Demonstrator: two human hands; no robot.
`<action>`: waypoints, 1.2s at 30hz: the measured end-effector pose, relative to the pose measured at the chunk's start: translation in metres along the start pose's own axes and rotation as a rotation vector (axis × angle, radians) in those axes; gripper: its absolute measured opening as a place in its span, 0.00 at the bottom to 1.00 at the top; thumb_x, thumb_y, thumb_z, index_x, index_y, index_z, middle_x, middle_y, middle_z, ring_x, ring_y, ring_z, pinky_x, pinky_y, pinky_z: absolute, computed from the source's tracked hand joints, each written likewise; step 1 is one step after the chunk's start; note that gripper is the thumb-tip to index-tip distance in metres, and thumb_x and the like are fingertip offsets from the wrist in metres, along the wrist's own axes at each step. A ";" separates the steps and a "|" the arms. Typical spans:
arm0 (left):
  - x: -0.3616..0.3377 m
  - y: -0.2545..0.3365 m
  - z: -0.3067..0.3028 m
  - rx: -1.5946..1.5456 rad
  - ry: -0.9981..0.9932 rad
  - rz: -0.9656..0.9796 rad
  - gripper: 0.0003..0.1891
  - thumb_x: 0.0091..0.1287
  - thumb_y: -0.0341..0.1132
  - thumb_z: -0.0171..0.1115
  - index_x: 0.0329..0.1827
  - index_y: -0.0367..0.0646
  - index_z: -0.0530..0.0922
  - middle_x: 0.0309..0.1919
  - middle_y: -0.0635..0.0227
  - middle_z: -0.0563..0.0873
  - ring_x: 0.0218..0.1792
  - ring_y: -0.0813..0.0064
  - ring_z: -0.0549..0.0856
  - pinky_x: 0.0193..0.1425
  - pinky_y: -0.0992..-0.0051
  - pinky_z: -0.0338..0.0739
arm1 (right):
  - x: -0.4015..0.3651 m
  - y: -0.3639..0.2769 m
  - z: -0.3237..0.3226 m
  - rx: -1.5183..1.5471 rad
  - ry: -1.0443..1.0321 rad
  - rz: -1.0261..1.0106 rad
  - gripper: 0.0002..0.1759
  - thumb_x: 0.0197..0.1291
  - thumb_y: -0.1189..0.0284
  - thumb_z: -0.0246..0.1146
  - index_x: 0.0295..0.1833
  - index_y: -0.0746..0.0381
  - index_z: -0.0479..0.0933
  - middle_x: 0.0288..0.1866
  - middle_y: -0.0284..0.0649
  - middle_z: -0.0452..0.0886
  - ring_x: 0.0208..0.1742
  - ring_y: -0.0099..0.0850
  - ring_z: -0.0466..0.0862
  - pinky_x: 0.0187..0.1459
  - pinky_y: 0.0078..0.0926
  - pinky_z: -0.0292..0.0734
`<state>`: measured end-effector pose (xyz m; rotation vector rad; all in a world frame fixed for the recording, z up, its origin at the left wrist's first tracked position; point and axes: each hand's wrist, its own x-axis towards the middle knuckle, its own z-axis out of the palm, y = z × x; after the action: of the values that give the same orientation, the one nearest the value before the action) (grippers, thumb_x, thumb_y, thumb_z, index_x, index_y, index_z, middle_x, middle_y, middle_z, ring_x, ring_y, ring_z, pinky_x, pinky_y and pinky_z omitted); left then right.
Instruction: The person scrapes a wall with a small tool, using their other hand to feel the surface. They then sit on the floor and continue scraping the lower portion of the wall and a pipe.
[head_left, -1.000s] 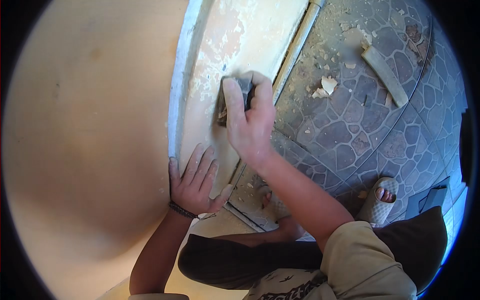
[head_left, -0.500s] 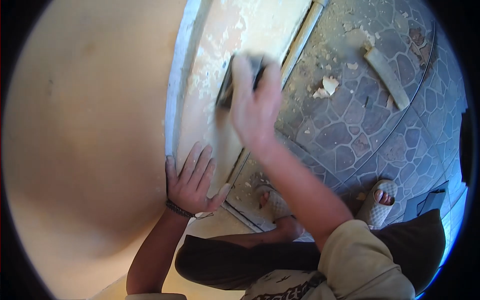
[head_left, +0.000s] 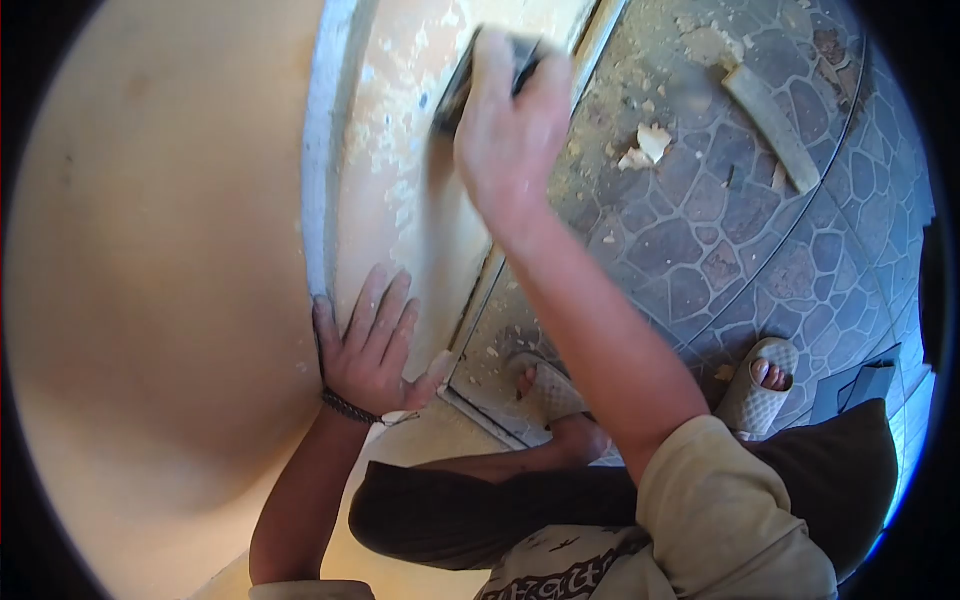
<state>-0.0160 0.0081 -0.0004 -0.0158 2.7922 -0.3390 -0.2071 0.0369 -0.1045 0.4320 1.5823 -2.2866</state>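
My right hand (head_left: 515,130) grips a dark rectangular sanding block (head_left: 458,95), blurred by motion, against a wall strip (head_left: 385,190) with patchy, flaking paint. The fingers wrap over the block's top, so its working face is hidden. Lower down, my left hand (head_left: 370,345) rests flat on the same strip with its fingers spread, holding nothing. Its outermost finger touches the edge of a grey-white ledge (head_left: 325,150). A dark braided bracelet (head_left: 350,406) circles the left wrist.
On the stone-patterned floor (head_left: 670,240) lie paint flakes (head_left: 650,145), dust and a curved, pale strip-like piece (head_left: 770,128). A thin black cable (head_left: 770,275) crosses it. My sandalled feet (head_left: 760,390) stand near a dark flat object (head_left: 860,385). A smooth beige wall (head_left: 170,250) rises at left.
My right hand has slid up along the wall strip with the sanding block. The left hand stays flat on the strip, while the whole view has shifted slightly.
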 end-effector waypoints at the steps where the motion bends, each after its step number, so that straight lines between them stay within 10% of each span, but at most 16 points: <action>1: 0.005 -0.002 -0.001 0.008 0.011 0.004 0.26 0.55 0.52 0.63 0.46 0.38 0.81 0.59 0.56 0.81 0.67 0.52 0.73 0.70 0.34 0.39 | -0.004 -0.006 0.002 0.016 -0.016 0.030 0.18 0.66 0.61 0.60 0.42 0.68 0.73 0.33 0.41 0.76 0.35 0.27 0.74 0.39 0.30 0.72; 14: 0.002 0.002 -0.003 0.000 0.011 -0.022 0.25 0.59 0.54 0.59 0.45 0.39 0.83 0.59 0.56 0.81 0.66 0.57 0.74 0.72 0.38 0.39 | -0.015 0.004 0.006 0.132 -0.094 -0.038 0.16 0.70 0.64 0.59 0.46 0.68 0.71 0.33 0.36 0.76 0.33 0.21 0.73 0.37 0.20 0.73; 36: 0.000 0.002 -0.002 -0.039 0.017 -0.023 0.26 0.53 0.50 0.66 0.47 0.37 0.81 0.60 0.55 0.80 0.68 0.51 0.72 0.72 0.35 0.39 | 0.001 -0.011 0.000 -0.068 -0.048 -0.120 0.16 0.68 0.63 0.57 0.43 0.68 0.70 0.29 0.45 0.79 0.29 0.36 0.78 0.37 0.34 0.75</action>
<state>-0.0170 0.0101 0.0007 -0.0541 2.8176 -0.2910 -0.2127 0.0403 -0.0951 0.2706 1.6991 -2.3029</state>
